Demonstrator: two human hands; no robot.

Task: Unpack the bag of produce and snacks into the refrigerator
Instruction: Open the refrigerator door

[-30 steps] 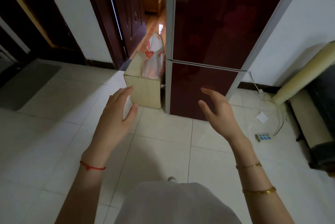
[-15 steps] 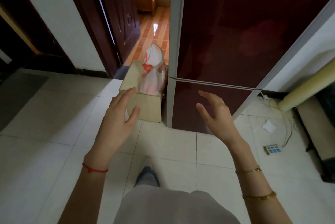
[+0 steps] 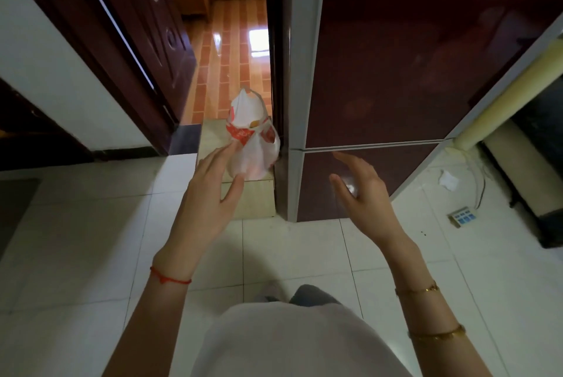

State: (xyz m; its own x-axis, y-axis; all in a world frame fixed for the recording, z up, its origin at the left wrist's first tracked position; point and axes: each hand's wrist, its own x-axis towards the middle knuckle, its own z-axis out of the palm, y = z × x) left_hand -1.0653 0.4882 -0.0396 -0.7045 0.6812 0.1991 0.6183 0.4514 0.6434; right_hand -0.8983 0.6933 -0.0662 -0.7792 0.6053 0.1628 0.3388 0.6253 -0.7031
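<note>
Open hands (image 3: 210, 193) before bag (image 3: 253, 145)

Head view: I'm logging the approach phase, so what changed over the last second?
The person stepped closer: both open hands, left hand and right hand, advanced toward the plastic bag on the wooden box. Nothing gripped yet. The refrigerator doors stayed closed; the bag stayed put.

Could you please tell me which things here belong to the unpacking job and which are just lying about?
Part of the job:
plastic bag on the low box
refrigerator, doors closed
left hand and right hand, both empty

Lying about:
crumpled paper
power strip
rolled mat
</note>
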